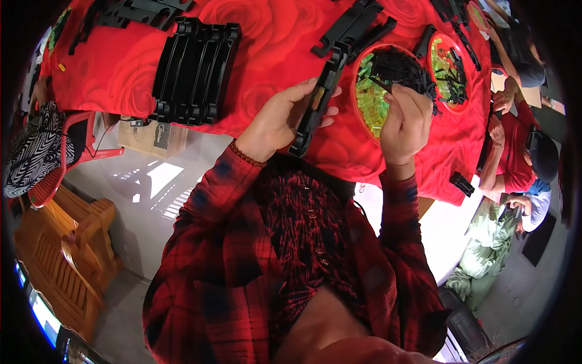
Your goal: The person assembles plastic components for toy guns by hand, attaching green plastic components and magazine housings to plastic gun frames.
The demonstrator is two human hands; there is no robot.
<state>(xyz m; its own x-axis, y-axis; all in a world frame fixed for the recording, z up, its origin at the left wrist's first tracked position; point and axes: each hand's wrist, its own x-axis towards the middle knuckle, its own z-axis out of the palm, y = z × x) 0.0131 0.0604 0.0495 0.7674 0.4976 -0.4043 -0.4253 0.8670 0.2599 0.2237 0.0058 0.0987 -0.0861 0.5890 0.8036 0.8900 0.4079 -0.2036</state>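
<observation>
My left hand [271, 124] is wrapped round a long black plastic holder [317, 106], which is tilted above the near edge of the red-covered table. My right hand [409, 121] is closed in a pinch over a round bowl with an orange rim [357, 112]. A thin black strip [381, 83] sticks out from its fingertips. Inside that bowl lie small yellow-green clear pieces [371, 104] on the left and a heap of small black strips [397, 65] on the right.
A row of black plastic holders [197, 70] stands at left, with more black parts [347, 27] at the far side. A second bowl [447, 70] holds similar pieces. Other people [521, 145] sit at right. A red chair [51, 182] and cardboard box [151, 138] are at left.
</observation>
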